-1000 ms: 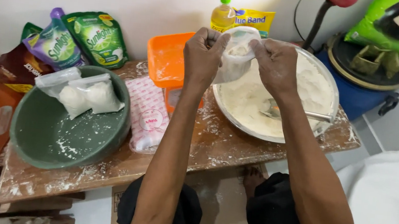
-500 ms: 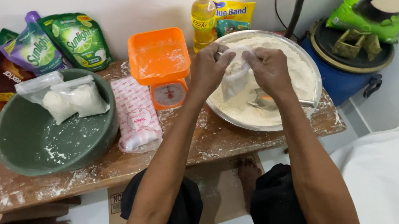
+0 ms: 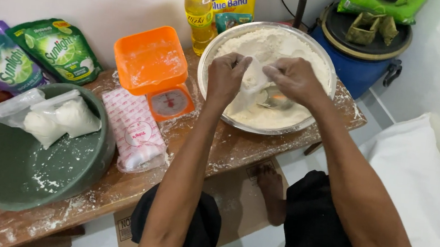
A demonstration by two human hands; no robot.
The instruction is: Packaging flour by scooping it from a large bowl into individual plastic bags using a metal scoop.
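Fingers pinch a thin bag over the flour bowl

Fingers [image 3: 237,63] of the left hand [image 3: 226,78] were pressed together on one side of a small clear plastic bag [image 3: 252,82]. The right hand [image 3: 292,79] pinched the other side the same way, so both hands were clamped on the bag. The bag hung between them, right over the big round silver metal bowl [image 3: 213,56] of white flour at the back of the dusty wooden table [image 3: 239,146]. A metal spoon [image 3: 274,98] lay in the flour just under the hands.

I think the work was partly done. 2 filled clear bags of white flour [image 3: 56,119] already sat in the wide green plastic bowl [image 3: 25,183] on the left, near its back rim. The bag in the hands looked mostly flat, so it seemed it had little or nothing in it. Lots of flour was left in the silver bowl.

Now the count. I saw 2 hands, 2 bowls, 2 filled bags and 1 bag being held. I saw 1 small orange kitchen scale with an orange tray on top [image 3: 153,69], 1 pink patterned packet [image 3: 134,132], 1 yellow bottle of oil with a green cap [image 3: 199,13] and 2 green soap pouches [image 3: 30,56]. A blue round tub with a dark lid [image 3: 360,68] stood past the table.
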